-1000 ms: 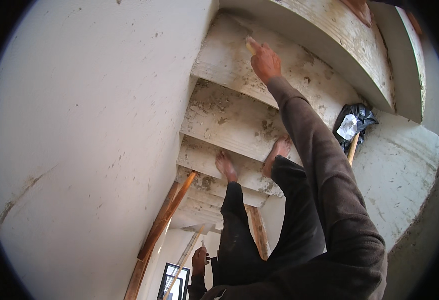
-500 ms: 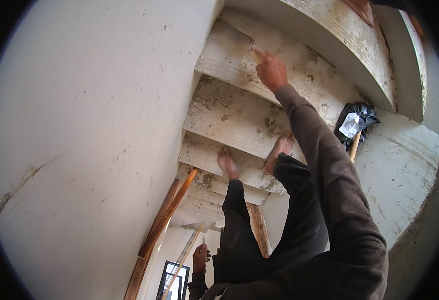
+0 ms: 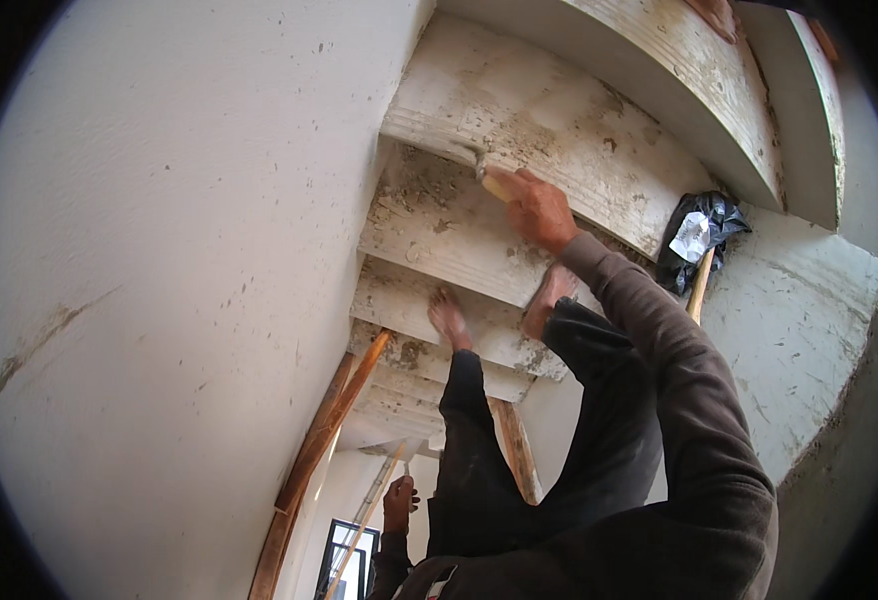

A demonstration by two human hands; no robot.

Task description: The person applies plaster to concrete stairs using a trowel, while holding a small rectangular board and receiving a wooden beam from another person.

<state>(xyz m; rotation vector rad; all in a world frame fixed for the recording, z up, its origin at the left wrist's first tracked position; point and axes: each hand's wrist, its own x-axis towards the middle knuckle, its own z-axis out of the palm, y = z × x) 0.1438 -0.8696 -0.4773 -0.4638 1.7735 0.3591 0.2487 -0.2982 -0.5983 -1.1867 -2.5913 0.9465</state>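
Near the upper centre of the frame, your right hand point(image 3: 544, 212) grips a pale-handled tool point(image 3: 500, 184), its tip at the edge of a stained step point(image 3: 559, 125). Low and left of centre, your left hand point(image 3: 398, 503) holds a slim object point(image 3: 407, 468). Your bare feet point(image 3: 448, 318) stand mid-frame; a black plastic bag point(image 3: 727, 216) lies at right, and a speckled white wall point(image 3: 179, 250) fills the left.

Black plastic bag point(image 3: 725, 214), white paper point(image 3: 691, 237), wooden beam point(image 3: 315, 457), dark-framed window point(image 3: 363, 562)

Crusted steps point(image 3: 569, 125) and a spattered wall point(image 3: 159, 260) (rough timber point(image 3: 329, 435) too) mark an unfinished indoor stairwell point(image 3: 659, 100).
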